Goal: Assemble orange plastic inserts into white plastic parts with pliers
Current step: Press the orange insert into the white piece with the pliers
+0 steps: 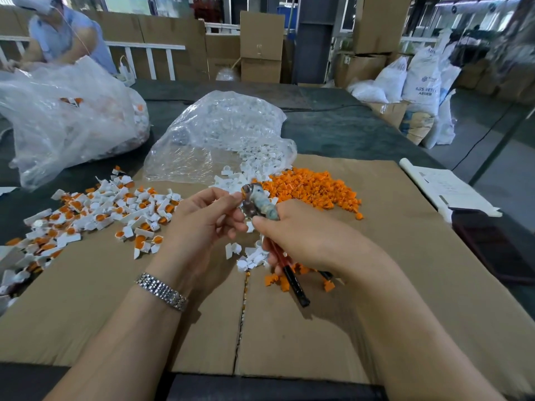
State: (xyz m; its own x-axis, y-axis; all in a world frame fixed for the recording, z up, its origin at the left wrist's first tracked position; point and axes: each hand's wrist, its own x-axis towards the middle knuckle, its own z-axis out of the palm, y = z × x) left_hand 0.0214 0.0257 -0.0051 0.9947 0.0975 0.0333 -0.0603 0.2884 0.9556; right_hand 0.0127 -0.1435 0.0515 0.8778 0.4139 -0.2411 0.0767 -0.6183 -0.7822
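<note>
right hand (pixel 304 235): wrapped around the pliers (pixel 262 209), fingers curled round the red and black handles, which poke out below the palm toward the camera
pliers head: wrapped in some greyish tape, pointing up and away from the grip, the tip sits right at the left fingertips
jaws: look closed on a small piece with a bit of orange showing, too blurry to say more
left hand (pixel 208 224): fingers and thumb curled, pinching that same small piece at the plier tip, just left of the right hand's grip; metal watch (pixel 162 290) on the wrist
orange inserts (pixel 312 188): big loose pile just beyond the grip and a bit right, plus a few scattered right under the handles
white parts (pixel 249 256): small cluster directly under both hands, more spilling out of the clear bag (pixel 220 134) further back behind the plier tip
finished pieces (pixel 95 212): white with orange in them, spread well off to the left of the left hand
cardboard sheet (pixel 376 299): under everything, on the dark table
bigger plastic bag (pixel 63 117): far left at the back, another person (pixel 66 33) behind it
</note>
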